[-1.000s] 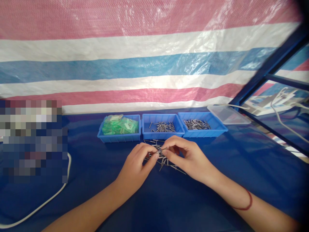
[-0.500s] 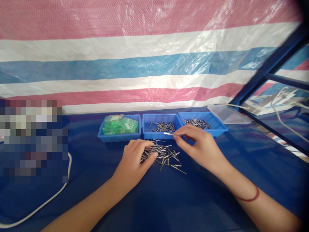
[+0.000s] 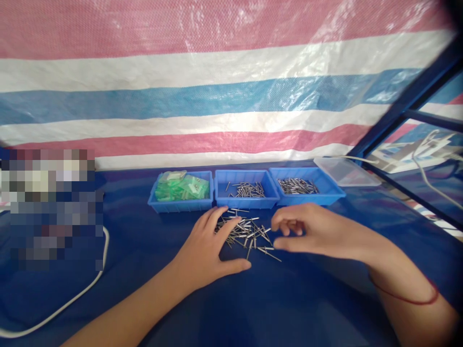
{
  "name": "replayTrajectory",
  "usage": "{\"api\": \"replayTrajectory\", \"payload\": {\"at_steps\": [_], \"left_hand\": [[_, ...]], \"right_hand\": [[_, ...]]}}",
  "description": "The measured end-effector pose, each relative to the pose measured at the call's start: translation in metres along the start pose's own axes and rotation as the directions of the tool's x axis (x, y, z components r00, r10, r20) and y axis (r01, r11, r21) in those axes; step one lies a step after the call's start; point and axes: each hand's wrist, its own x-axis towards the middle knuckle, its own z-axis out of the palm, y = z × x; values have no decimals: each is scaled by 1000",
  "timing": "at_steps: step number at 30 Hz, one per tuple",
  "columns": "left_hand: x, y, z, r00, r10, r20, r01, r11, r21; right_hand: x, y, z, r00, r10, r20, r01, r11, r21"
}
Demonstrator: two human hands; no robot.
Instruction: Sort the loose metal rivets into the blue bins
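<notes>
A loose pile of small metal pins [image 3: 249, 232] lies on the blue tabletop in front of three blue bins. My left hand [image 3: 210, 253] rests flat on the pile's left side, fingers stretched out and the thumb spread apart. My right hand [image 3: 311, 231] hovers just right of the pile, fingers loosely curled and apart, with nothing visible in them. A thin red band circles my right wrist. The middle bin [image 3: 246, 190] and the right bin [image 3: 304, 188] hold more metal pins. The left bin [image 3: 181, 190] holds green plastic pieces.
A clear plastic lid [image 3: 345, 172] lies behind the right bin. A white cable [image 3: 72, 299] curves across the table at the left. A striped tarp hangs behind the bins. A dark blue frame bar [image 3: 405, 106] slants at the right, with more white cables beyond it.
My right hand, which carried a pin to the middle bin half a second ago, has come back down beside the pile without it. My left hand has flattened out on the pins.
</notes>
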Motion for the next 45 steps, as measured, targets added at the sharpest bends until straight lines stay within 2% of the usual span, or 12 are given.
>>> {"api": "replayTrajectory", "payload": {"at_steps": [2, 5, 11, 16, 22, 28, 31, 36, 40, 45], "left_hand": [[0, 1, 0, 1000, 4, 17, -4, 1000, 1], [0, 3, 3, 1000, 0, 18, -1, 1000, 16], [0, 8, 8, 1000, 6, -24, -5, 999, 36], [0, 13, 8, 996, 40, -75, -39, 999, 15], [1, 15, 9, 993, 89, -71, -89, 996, 8], [1, 13, 10, 988, 105, -117, -109, 994, -26], [2, 12, 9, 975, 85, -206, -104, 991, -81], [4, 11, 6, 946, 44, -321, -135, 955, -265], [4, 14, 4, 943, -28, -331, -118, 904, -411], [3, 18, 0, 941, -64, -331, -122, 850, -512]], "right_hand": [[0, -7, 12, 995, -38, 90, 40, 999, -28], [3, -10, 23, 998, -29, 63, 35, 996, -81], [9, -17, 20, 988, -18, 151, 36, 992, -118], [9, -22, 18, 994, -38, 105, 61, 974, -220], [7, -19, 21, 988, -32, 151, 64, 975, -212], [8, -20, 24, 993, -75, 86, 93, 967, -238], [7, -22, 21, 995, -95, 6, 95, 980, -176], [7, -31, 19, 981, -144, -127, 151, 988, 45], [8, -37, 23, 974, -151, -171, 176, 974, 142], [11, -37, 29, 975, -152, -162, 182, 964, 194]]}}
